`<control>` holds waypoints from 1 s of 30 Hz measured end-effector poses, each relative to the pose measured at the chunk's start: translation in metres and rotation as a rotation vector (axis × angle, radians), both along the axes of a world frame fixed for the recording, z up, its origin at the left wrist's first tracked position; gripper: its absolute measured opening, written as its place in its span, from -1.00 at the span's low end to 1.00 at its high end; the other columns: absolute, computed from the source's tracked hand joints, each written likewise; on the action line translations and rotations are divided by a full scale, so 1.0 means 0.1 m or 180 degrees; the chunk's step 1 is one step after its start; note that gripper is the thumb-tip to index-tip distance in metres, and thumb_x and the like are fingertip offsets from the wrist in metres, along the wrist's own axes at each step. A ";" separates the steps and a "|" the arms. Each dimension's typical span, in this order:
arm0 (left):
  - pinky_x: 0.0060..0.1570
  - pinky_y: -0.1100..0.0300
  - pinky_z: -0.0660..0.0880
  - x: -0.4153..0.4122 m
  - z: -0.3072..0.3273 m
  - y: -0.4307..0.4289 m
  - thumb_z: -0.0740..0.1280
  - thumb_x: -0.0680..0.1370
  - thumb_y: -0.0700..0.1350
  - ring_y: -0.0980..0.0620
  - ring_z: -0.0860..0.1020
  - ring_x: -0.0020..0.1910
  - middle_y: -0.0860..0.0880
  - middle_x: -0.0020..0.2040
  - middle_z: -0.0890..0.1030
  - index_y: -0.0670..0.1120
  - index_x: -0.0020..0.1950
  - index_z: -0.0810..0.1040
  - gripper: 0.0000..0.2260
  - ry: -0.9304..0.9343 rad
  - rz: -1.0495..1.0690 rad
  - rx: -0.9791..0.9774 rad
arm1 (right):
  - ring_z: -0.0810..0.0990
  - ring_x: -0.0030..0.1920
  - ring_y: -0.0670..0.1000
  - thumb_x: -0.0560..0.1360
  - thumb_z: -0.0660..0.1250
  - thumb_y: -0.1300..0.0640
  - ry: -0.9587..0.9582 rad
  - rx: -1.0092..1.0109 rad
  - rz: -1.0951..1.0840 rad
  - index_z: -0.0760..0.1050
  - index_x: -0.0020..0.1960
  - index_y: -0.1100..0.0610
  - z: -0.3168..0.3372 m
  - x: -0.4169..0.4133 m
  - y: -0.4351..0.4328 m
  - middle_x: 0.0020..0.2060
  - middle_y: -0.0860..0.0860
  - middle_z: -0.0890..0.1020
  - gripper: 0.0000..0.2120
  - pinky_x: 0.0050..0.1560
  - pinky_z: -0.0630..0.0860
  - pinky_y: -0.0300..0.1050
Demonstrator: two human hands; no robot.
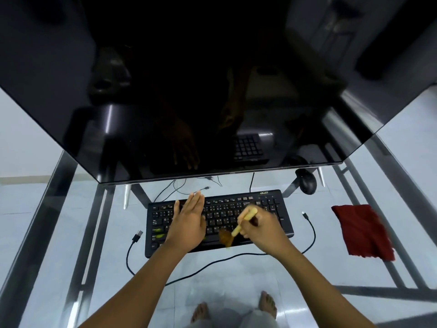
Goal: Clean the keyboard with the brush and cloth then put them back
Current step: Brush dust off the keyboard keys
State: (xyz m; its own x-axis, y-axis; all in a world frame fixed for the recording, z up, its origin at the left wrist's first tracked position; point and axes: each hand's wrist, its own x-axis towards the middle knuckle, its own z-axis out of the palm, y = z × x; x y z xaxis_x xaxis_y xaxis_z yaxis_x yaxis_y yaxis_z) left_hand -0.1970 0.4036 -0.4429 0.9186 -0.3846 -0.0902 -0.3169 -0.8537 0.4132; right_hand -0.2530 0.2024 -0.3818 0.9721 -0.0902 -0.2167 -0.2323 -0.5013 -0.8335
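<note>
Left hand [188, 223] flat, fingers straight, on the black plastic keyboard [222, 209], hiding keys. Right hand [262, 229] grips a pale wooden-handled brush [247, 216]; bristles blurred. Crumpled red cloth [363, 232] lies apart, rightward, on glass surface [236, 275].

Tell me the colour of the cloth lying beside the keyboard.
Dark red; the cloth shows clearly in the head view.

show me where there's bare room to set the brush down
Bare glass left of the keyboard, beyond the USB plug, and near the front edge below the black cable. Between keyboard and red cloth lies a cable end. Crowded behind the keyboard: wires, mouse, monitor.
</note>
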 end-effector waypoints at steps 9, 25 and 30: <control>0.36 -0.22 -0.46 0.02 0.06 -0.31 0.25 0.47 0.22 0.09 -0.40 0.49 0.04 0.53 -0.37 -0.06 0.56 -0.27 -0.09 0.0606 -0.0682 0.0379 | 0.63 -0.17 -0.04 0.51 0.31 0.31 -0.0870 -0.0274 -0.1116 0.50 -0.18 0.01 0.00 0.26 -0.22 -0.21 -0.07 0.64 -0.78 -0.09 0.53 -0.18; 0.43 -0.20 -0.37 0.03 0.02 -0.80 0.29 0.39 0.40 0.03 -0.40 0.49 0.02 0.52 -0.42 -0.06 0.54 -0.32 0.07 0.0429 -0.0789 0.0712 | 0.62 -0.21 -0.06 0.52 0.29 0.34 -0.0641 -0.0582 -0.1348 0.50 -0.12 0.12 -0.10 -0.09 -0.77 -0.22 0.03 0.65 -0.85 -0.11 0.51 -0.34; 0.43 -0.17 -0.37 0.04 0.03 -0.84 0.29 0.39 0.40 0.05 -0.37 0.49 0.00 0.53 -0.36 -0.08 0.55 -0.28 0.06 0.0518 -0.0760 0.0689 | 0.58 -0.25 -0.11 0.50 0.29 0.36 -0.0701 -0.0614 -0.1661 0.52 -0.11 0.12 -0.12 -0.21 -0.87 -0.21 -0.02 0.63 -0.84 -0.26 0.47 -0.39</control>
State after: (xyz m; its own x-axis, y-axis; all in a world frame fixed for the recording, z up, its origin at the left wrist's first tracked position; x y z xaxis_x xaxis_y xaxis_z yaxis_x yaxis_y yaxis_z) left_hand -0.1929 0.3193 -0.4402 0.7720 -0.5426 -0.3309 -0.4629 -0.8368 0.2923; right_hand -0.2738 0.1156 -0.3934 0.8090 -0.5855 0.0525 -0.3207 -0.5144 -0.7953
